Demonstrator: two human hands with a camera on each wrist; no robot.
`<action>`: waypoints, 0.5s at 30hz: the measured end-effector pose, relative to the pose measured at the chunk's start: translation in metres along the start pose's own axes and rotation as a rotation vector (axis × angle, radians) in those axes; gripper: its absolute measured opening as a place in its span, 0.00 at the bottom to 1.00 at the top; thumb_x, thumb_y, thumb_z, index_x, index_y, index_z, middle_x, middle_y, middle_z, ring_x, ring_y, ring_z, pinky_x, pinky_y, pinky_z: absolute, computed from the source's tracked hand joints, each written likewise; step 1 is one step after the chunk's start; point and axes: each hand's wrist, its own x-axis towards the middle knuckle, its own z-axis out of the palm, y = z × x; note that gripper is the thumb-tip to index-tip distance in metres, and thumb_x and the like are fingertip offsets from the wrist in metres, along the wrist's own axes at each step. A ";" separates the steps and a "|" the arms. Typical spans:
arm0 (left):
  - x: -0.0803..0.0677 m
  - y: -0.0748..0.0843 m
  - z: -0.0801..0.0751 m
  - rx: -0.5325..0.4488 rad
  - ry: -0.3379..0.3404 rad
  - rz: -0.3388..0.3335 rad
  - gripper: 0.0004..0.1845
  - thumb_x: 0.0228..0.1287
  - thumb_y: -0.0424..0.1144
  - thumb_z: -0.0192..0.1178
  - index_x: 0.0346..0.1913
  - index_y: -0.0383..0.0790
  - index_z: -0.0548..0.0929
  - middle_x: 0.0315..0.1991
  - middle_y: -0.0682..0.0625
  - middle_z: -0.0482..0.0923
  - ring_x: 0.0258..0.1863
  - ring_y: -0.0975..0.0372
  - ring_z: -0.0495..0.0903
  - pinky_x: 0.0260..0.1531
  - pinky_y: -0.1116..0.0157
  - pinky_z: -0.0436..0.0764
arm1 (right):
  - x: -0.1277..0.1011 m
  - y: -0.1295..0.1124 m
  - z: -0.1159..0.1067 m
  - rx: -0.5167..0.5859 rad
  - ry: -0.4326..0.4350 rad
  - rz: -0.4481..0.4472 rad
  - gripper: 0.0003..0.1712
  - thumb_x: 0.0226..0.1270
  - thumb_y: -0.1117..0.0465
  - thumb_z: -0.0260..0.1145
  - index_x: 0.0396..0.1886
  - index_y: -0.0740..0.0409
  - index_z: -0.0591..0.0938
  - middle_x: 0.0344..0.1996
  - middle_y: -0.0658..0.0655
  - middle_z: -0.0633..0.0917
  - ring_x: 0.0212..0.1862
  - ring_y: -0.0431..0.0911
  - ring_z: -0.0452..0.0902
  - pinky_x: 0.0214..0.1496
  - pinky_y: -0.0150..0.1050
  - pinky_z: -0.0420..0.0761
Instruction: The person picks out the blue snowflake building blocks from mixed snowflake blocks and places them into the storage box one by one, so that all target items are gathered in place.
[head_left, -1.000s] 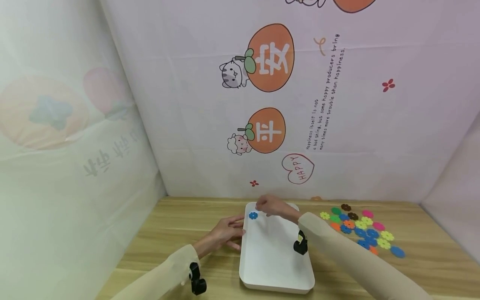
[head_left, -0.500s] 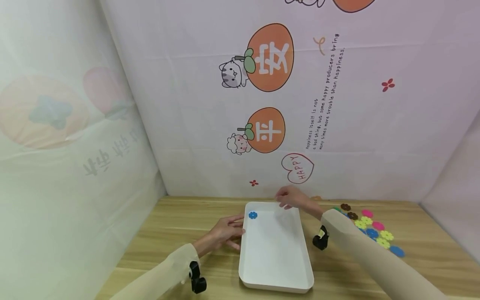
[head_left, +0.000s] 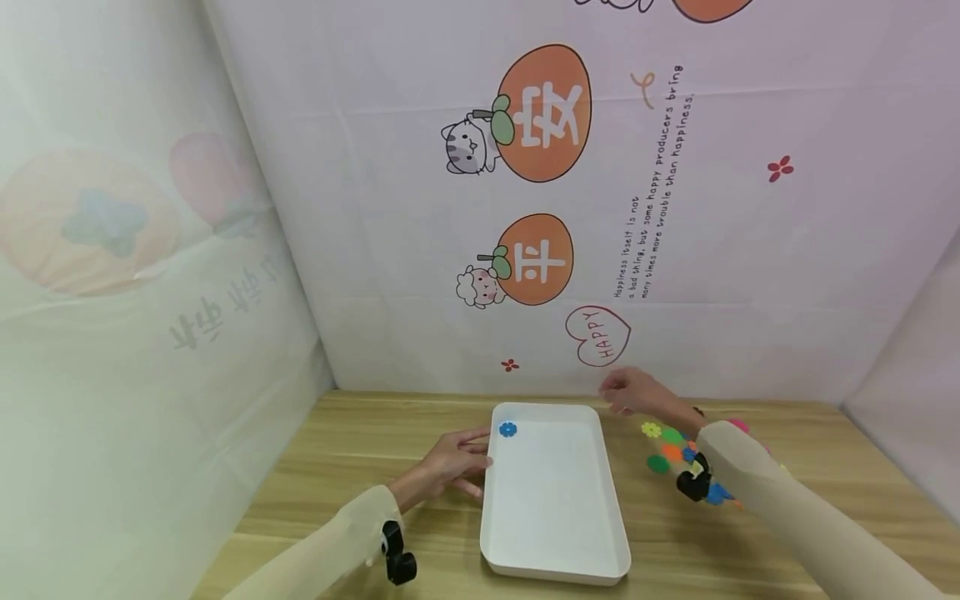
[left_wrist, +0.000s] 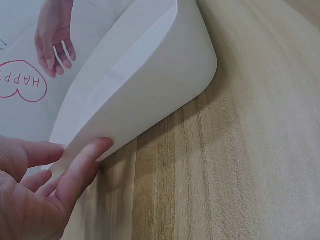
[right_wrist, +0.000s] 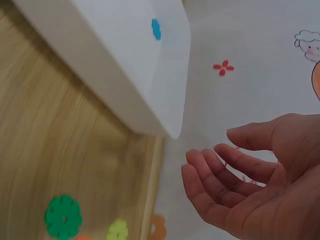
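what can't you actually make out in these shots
- Pile of flower pieces, head view: the right sleeve covers much of it, so no count.
- Blue flower piece in the white tray: too small for detail.
- Left hand, left wrist view: cut off by the frame edge.
- Right hand, right wrist view: palm cut off.

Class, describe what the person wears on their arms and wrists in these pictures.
Both arms wear long, loose beige sleeves reaching to the wrists. A small black camera unit is strapped under each wrist, the right one showing a yellowish patch. The left hand and right hand are bare: no gloves, rings or watch visible.
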 end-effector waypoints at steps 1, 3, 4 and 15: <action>0.000 0.000 0.000 0.000 0.000 -0.001 0.35 0.71 0.27 0.64 0.79 0.36 0.67 0.70 0.31 0.74 0.50 0.45 0.89 0.28 0.57 0.94 | -0.002 0.002 -0.003 -0.007 -0.001 0.006 0.15 0.78 0.67 0.59 0.52 0.78 0.79 0.44 0.71 0.84 0.42 0.56 0.85 0.50 0.54 0.92; 0.000 0.001 0.000 0.001 0.000 -0.001 0.35 0.71 0.27 0.64 0.79 0.37 0.67 0.70 0.31 0.74 0.50 0.45 0.89 0.28 0.57 0.94 | -0.006 0.008 -0.008 -0.030 0.005 0.021 0.14 0.78 0.67 0.59 0.51 0.78 0.79 0.42 0.69 0.84 0.40 0.54 0.84 0.49 0.53 0.92; -0.001 0.001 0.000 0.002 -0.001 -0.001 0.35 0.71 0.27 0.64 0.79 0.37 0.67 0.70 0.31 0.74 0.50 0.45 0.89 0.28 0.57 0.94 | -0.008 0.011 -0.011 -0.041 0.008 0.028 0.13 0.77 0.68 0.59 0.50 0.77 0.80 0.41 0.68 0.84 0.39 0.52 0.83 0.48 0.52 0.92; -0.001 0.003 -0.001 -0.008 -0.026 0.006 0.36 0.70 0.27 0.65 0.79 0.35 0.66 0.71 0.30 0.73 0.53 0.44 0.88 0.28 0.57 0.94 | -0.020 0.054 -0.045 -0.119 -0.008 0.071 0.15 0.73 0.69 0.60 0.50 0.81 0.79 0.33 0.65 0.84 0.33 0.50 0.78 0.35 0.44 0.86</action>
